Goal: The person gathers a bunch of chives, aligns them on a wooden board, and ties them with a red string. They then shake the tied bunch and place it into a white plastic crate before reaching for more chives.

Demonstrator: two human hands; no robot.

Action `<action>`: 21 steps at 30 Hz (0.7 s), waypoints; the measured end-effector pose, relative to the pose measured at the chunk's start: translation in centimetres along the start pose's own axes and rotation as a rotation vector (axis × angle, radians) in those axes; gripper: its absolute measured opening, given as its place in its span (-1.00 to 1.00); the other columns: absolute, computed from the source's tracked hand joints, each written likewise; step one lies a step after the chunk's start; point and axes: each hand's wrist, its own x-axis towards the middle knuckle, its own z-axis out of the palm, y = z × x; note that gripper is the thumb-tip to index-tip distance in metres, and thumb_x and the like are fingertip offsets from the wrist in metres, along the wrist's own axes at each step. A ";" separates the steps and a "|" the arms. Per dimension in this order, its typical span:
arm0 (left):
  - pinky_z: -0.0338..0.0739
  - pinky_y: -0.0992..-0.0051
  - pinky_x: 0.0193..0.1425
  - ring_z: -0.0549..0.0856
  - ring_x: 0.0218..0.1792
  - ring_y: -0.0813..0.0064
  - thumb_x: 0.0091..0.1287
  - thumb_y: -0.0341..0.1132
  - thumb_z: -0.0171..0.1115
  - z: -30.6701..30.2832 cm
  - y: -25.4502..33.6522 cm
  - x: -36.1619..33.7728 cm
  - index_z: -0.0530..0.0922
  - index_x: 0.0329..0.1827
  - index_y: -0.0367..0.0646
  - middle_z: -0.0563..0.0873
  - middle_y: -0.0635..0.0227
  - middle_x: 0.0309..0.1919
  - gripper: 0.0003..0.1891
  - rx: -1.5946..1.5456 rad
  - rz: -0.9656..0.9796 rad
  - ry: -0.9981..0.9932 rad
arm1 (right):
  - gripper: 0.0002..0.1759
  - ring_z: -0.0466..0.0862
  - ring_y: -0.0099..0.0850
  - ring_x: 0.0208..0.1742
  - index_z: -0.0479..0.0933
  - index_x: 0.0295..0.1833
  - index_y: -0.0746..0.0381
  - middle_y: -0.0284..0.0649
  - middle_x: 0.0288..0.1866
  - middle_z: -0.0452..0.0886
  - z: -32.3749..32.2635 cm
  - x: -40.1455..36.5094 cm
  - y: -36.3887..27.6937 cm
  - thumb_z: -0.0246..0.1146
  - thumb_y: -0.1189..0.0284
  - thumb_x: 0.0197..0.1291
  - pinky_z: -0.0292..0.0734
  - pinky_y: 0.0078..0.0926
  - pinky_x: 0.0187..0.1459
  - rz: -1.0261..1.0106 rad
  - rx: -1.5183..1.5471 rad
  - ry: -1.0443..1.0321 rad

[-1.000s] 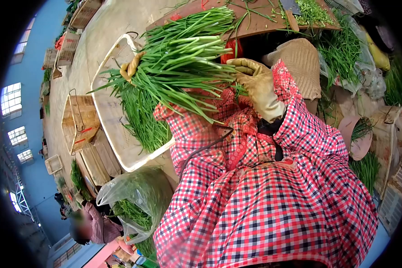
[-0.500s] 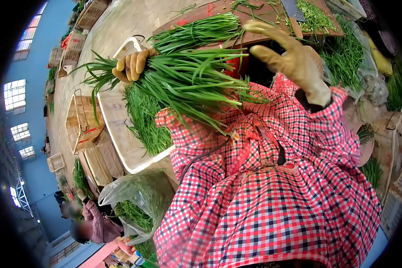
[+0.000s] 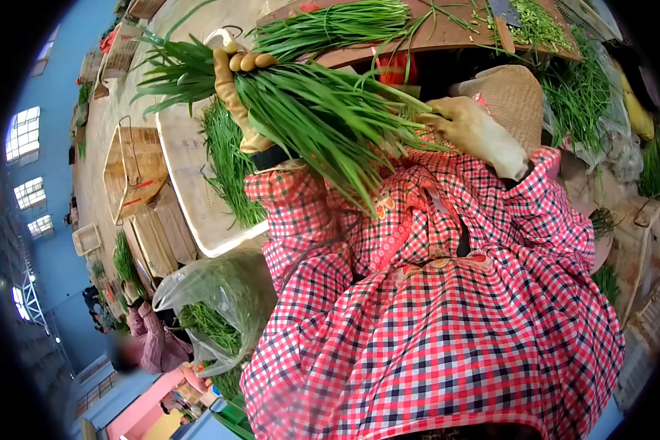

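My left hand [image 3: 232, 92], in a tan work glove, is wrapped round a thick bunch of garlic chives [image 3: 308, 110] near its leafy end. The leaf tips fan out to the left and the pale stem ends point right. At those stem ends is my right hand [image 3: 466, 126], gloved too, its fingers closed on a few stems; the fingertips are partly hidden and slightly blurred. Just beyond the held bunch, another bunch of chives [image 3: 337, 28] lies on a brown wooden board [image 3: 436, 35].
A knife [image 3: 504, 33] lies on the board beside chopped trimmings [image 3: 539, 28]. On the left stands a white plastic crate [image 3: 185, 194] holding loose chives, with a clear bag [image 3: 231, 293] of greens below it. More chives [image 3: 576, 95] lie at right. A co-worker [image 3: 158, 345] sits at lower left.
My right hand has come down and left from its spread, raised position to the stem ends, and its fingers have closed. My left hand has shifted slightly up and right with the bunch.
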 end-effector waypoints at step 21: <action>0.68 0.43 -0.18 0.63 -0.41 0.48 0.41 -0.27 0.22 -1.7 -1.3 -3.8 0.55 -0.28 -0.19 0.61 0.40 -0.47 -0.83 0.132 0.312 0.546 | -0.58 0.64 -0.18 -0.18 0.55 0.20 0.20 -0.15 -0.18 0.66 3.4 1.9 -6.2 0.25 0.49 0.19 0.50 -0.30 -0.14 -0.164 -0.190 0.313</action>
